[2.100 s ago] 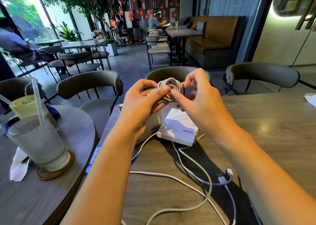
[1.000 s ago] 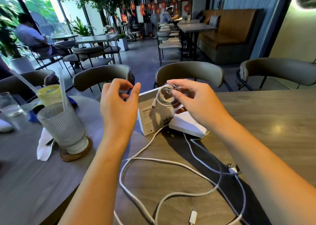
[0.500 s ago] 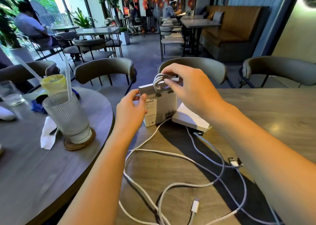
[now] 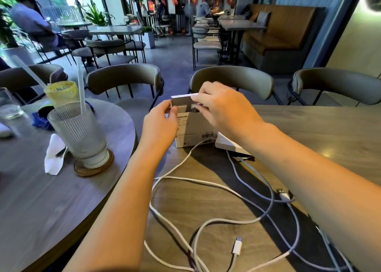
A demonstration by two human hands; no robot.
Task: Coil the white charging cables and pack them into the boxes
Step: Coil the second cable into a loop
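Observation:
A white box [image 4: 193,131] stands upright on the wooden table [image 4: 329,131], its top flap open. My left hand [image 4: 159,127] grips the box's left edge near the top. My right hand [image 4: 224,108] is at the open top, its fingers curled round the coiled white cable [image 4: 194,107], which is mostly hidden inside the opening. A second white box [image 4: 228,144] lies flat just right of the upright one. Loose white cables [image 4: 206,182] sprawl across the table in front of me, one ending in a small plug [image 4: 237,248], another in a USB plug [image 4: 283,193].
On the round table to the left stand a ribbed glass with a straw [image 4: 78,135] on a coaster, a yellow-rimmed cup [image 4: 61,93] and a white napkin [image 4: 53,154]. Grey chairs [image 4: 233,79] line the table's far edge. People sit at tables further back.
My left hand let go of the coil and took hold of the upright box. My right hand carried the coil down into the box's open top.

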